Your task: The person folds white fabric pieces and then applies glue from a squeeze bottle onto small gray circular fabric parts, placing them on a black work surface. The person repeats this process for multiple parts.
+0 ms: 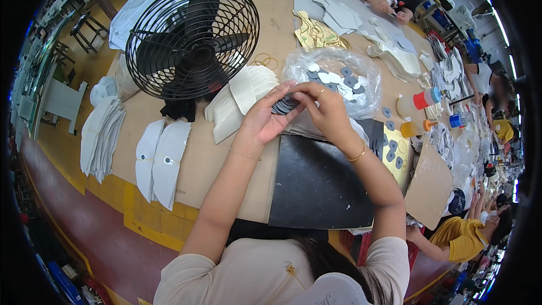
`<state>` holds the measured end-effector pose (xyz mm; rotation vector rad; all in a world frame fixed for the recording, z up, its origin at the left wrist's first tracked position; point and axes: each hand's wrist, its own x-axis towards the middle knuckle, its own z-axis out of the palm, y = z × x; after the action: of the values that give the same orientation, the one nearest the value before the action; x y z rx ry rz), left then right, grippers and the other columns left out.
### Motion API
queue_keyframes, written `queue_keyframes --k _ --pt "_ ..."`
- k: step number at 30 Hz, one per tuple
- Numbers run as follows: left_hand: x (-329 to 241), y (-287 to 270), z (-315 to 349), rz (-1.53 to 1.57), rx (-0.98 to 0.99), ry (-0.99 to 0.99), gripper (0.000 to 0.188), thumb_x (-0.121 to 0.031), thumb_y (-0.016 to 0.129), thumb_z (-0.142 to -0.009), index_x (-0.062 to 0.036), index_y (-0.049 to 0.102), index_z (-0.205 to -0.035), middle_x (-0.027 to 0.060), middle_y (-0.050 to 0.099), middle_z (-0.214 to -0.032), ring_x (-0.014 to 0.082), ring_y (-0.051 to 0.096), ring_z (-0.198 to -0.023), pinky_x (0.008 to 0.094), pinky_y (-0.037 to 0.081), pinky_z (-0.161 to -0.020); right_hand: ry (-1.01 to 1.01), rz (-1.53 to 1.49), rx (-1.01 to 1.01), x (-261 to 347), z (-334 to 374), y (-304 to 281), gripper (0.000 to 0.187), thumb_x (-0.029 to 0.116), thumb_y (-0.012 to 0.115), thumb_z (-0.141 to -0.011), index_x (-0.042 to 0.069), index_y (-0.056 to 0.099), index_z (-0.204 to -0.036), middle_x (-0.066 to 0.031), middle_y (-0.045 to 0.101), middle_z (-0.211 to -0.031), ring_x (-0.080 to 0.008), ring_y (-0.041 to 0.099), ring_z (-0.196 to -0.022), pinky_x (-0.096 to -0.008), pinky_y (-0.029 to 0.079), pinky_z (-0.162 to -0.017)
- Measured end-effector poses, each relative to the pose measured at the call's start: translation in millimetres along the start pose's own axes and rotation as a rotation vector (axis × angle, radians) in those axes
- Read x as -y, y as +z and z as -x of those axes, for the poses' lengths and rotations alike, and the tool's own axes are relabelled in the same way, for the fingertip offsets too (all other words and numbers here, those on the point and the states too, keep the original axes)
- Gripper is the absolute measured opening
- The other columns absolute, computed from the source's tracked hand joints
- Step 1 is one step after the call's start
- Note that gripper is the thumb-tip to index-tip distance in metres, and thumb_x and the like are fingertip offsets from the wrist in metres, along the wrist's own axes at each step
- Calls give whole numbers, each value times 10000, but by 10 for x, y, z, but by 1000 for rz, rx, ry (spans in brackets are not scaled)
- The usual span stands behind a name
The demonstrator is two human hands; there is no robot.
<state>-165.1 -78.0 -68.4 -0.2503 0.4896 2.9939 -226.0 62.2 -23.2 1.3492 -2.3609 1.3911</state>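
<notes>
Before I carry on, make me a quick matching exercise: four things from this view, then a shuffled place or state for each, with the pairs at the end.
Things:
1. fan
2. stack of grey pieces
3. clear plastic bag
4. black board

Place or state:
A. holding loose grey and white pieces
B. flat, at the near edge of the table
C. round, ahead and left of the hands
D. between the left hand and the right hand

Pairs: 1-C, 2-D, 3-A, 4-B
</notes>
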Motion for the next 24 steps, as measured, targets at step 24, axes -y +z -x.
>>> queue_keyframes --k 24 --pt "-106 39 3 182 55 -82 342 -30 479 -908 62 413 -1232 305 452 -1229 409 457 -1196 382 517 -941 496 557 272 -1613 -330 -606 350 252 764 -669 39 673 -932 -134 677 -919 -289 641 -871 -360 498 -758"
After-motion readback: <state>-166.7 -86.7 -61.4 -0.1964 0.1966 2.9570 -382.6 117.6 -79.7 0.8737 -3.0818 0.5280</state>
